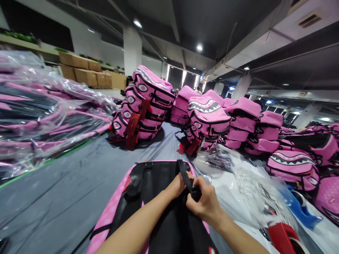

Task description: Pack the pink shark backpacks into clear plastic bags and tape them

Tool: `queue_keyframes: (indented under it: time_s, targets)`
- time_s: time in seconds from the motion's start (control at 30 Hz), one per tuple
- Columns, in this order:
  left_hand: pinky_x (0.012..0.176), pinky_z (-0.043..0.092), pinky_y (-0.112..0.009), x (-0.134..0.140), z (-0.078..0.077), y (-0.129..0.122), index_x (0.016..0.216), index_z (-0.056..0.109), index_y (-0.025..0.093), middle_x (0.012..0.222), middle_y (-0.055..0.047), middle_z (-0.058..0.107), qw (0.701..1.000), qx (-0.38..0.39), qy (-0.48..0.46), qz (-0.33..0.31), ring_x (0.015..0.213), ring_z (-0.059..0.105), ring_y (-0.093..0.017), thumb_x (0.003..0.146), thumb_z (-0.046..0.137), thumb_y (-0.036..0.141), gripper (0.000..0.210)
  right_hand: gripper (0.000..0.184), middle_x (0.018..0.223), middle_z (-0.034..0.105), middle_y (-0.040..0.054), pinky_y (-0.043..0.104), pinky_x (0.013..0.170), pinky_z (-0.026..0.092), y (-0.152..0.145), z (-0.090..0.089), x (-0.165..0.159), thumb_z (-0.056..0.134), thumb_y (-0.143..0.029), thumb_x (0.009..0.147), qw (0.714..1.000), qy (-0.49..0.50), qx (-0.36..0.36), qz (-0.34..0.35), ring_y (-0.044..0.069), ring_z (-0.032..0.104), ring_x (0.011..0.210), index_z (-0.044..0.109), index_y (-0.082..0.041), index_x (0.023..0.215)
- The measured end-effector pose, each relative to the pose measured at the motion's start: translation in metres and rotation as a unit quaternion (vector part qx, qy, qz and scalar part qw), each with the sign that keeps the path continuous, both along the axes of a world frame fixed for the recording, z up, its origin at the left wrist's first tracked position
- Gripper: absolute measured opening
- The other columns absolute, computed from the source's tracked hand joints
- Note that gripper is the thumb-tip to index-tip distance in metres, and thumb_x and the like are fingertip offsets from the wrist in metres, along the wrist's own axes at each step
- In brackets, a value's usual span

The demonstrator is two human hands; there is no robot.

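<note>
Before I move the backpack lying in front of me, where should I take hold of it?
I'd clasp its pink side walls, coming in from left and right: the backpack lies flat, black face up, with the left wall mostly exposed. The black strap looks a poorer hold, being narrow and bent.

**Black strap [186,176] in both hands**

On my head feed, I see the left hand [179,184] and right hand [205,201] close together, gripping the strap over a pink-and-black backpack [169,225] on the grey counter [66,197]. Ahead I make out stacked pink backpacks [145,106]; plastic-wrapped pieces [53,113] are heaped to the left, and cardboard boxes [86,76] stand beyond.
</note>
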State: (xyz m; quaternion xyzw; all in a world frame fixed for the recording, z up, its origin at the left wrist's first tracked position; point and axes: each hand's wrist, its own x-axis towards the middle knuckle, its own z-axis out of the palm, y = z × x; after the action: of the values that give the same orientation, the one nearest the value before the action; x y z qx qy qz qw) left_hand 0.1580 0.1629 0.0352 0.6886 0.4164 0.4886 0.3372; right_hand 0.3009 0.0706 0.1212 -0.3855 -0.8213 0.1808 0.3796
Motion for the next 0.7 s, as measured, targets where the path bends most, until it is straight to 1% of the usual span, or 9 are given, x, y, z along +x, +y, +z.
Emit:
queue_keyframes:
  time_s: [0.1,0.23,0.3,0.37,0.43,0.5,0.6,0.67,0.7]
  targets:
    - [0.083,0.053,-0.037,0.001,0.007,-0.010,0.079,0.073,0.019,0.083,-0.007,0.071,1.000,0.017,0.000,0.000,0.086,0.066,-0.026,0.078,0.070,0.031,0.012,0.016,0.055,0.043,-0.0082,0.022,0.046,0.031,-0.014,0.019,0.012,0.058,-0.027,0.070,0.999,0.046,-0.010,-0.005,0.010,0.038,0.045,0.047,-0.025,0.080]
    - [0.098,0.049,-0.041,0.000,0.018,-0.063,0.099,0.074,0.023,0.099,-0.009,0.073,0.997,0.067,0.029,0.026,0.100,0.066,-0.027,0.087,0.062,0.034,0.020,0.013,0.061,0.049,-0.0051,0.022,0.051,0.035,0.000,0.042,0.044,0.055,-0.032,0.075,0.995,0.075,-0.033,-0.061,0.011,0.044,0.054,0.055,-0.021,0.081]
    - [0.109,0.040,-0.045,-0.001,0.032,-0.088,0.116,0.070,0.025,0.118,-0.010,0.070,0.985,0.139,0.065,0.081,0.114,0.062,-0.028,0.091,0.058,0.033,0.029,0.014,0.061,0.049,-0.0043,0.022,0.054,0.035,0.011,0.050,0.049,0.055,-0.034,0.076,0.996,0.061,-0.039,-0.053,0.011,0.045,0.057,0.056,-0.020,0.076]
    - [0.116,0.030,-0.049,-0.002,0.053,-0.096,0.126,0.065,0.025,0.134,-0.010,0.064,0.973,0.180,0.083,0.116,0.129,0.053,-0.029,0.089,0.060,0.030,0.038,0.016,0.063,0.048,-0.0048,0.023,0.057,0.036,0.020,0.059,0.040,0.058,-0.035,0.075,0.998,0.050,-0.041,-0.008,0.011,0.045,0.060,0.054,-0.020,0.072]
    - [0.116,0.031,-0.047,-0.004,0.074,-0.088,0.112,0.071,0.024,0.124,-0.008,0.069,0.985,0.124,0.061,0.105,0.126,0.055,-0.029,0.084,0.062,0.025,0.029,0.020,0.065,0.047,-0.0054,0.022,0.060,0.036,0.026,0.070,0.025,0.062,-0.038,0.074,0.996,0.044,-0.052,0.057,0.011,0.044,0.063,0.053,-0.020,0.073]
    - [0.107,0.041,-0.043,-0.010,0.085,-0.077,0.086,0.074,0.023,0.094,-0.006,0.074,0.993,0.042,0.039,0.107,0.106,0.064,-0.028,0.082,0.063,0.025,0.012,0.026,0.068,0.049,-0.0055,0.022,0.060,0.037,0.033,0.083,0.013,0.068,-0.042,0.074,0.987,0.053,-0.095,0.122,0.010,0.045,0.064,0.055,-0.020,0.078]
    - [0.086,0.052,-0.038,-0.015,0.070,-0.092,0.087,0.073,0.023,0.078,-0.006,0.072,0.990,-0.025,0.014,0.138,0.080,0.068,-0.026,0.086,0.055,0.032,0.020,0.035,0.076,0.052,-0.0052,0.021,0.060,0.039,0.052,0.098,0.012,0.072,-0.048,0.077,0.964,0.085,-0.165,0.190,0.010,0.048,0.065,0.057,-0.021,0.094]
    - [0.080,0.055,-0.038,-0.010,0.045,-0.128,0.099,0.073,0.022,0.085,-0.007,0.074,0.989,-0.083,-0.034,0.117,0.079,0.068,-0.027,0.086,0.053,0.039,0.029,0.037,0.076,0.051,-0.0057,0.021,0.060,0.040,0.073,0.095,0.016,0.071,-0.050,0.080,0.962,0.080,-0.164,0.204,0.010,0.048,0.065,0.057,-0.022,0.099]
    - [0.085,0.055,-0.039,-0.006,0.031,-0.150,0.101,0.073,0.023,0.090,-0.008,0.075,0.987,-0.117,-0.070,0.086,0.088,0.069,-0.030,0.085,0.055,0.044,0.032,0.036,0.075,0.050,-0.0061,0.021,0.061,0.040,0.085,0.090,0.016,0.071,-0.050,0.081,0.967,0.063,-0.147,0.200,0.010,0.047,0.065,0.058,-0.022,0.098]
